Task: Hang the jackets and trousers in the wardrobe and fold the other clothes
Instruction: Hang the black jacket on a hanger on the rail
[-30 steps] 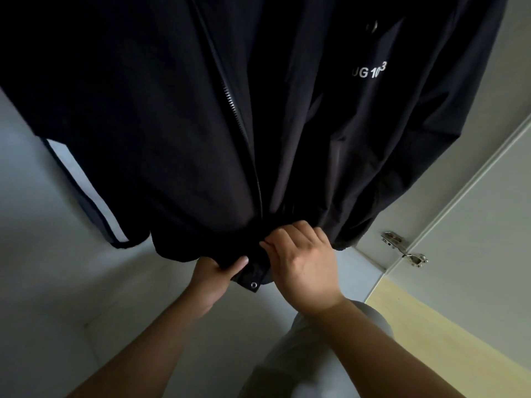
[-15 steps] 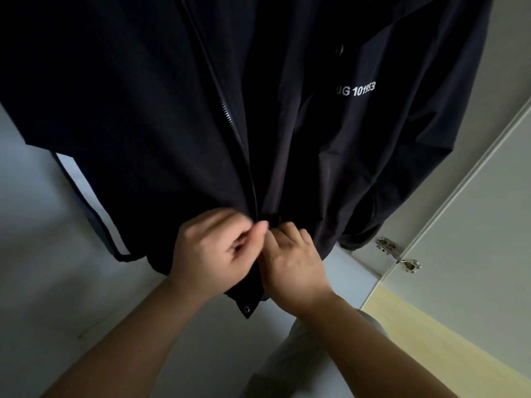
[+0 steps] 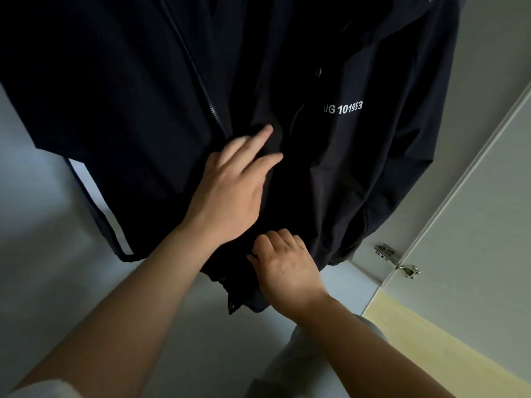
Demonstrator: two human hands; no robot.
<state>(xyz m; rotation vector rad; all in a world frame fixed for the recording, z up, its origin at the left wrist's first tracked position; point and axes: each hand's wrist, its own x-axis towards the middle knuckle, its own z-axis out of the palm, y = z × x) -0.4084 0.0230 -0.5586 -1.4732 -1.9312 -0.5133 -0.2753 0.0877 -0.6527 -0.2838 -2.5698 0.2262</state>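
Observation:
A dark jacket (image 3: pixel 359 156) with white lettering "UG 101953" hangs inside the wardrobe and fills the upper view. Its front zipper (image 3: pixel 211 110) runs down toward my hands. My left hand (image 3: pixel 230 193) lies against the jacket front beside the zipper line, fingers stretched upward over the fabric. My right hand (image 3: pixel 284 265) is lower, fingers curled round the jacket's bottom hem near a snap-button flap (image 3: pixel 231 304). What the jacket hangs from is out of view.
The wardrobe's pale inner wall (image 3: pixel 37 225) is at left and its floor (image 3: pixel 184 326) lies below the hem. The open wardrobe door (image 3: pixel 474 239) with a metal hinge (image 3: pixel 398 259) stands at right, above a strip of light wooden floor (image 3: pixel 431 340).
My left hand has left the hem and slid up the jacket front with its fingers extended. My right hand stays gripping the hem. The view has tilted, so the jacket sits lower in frame.

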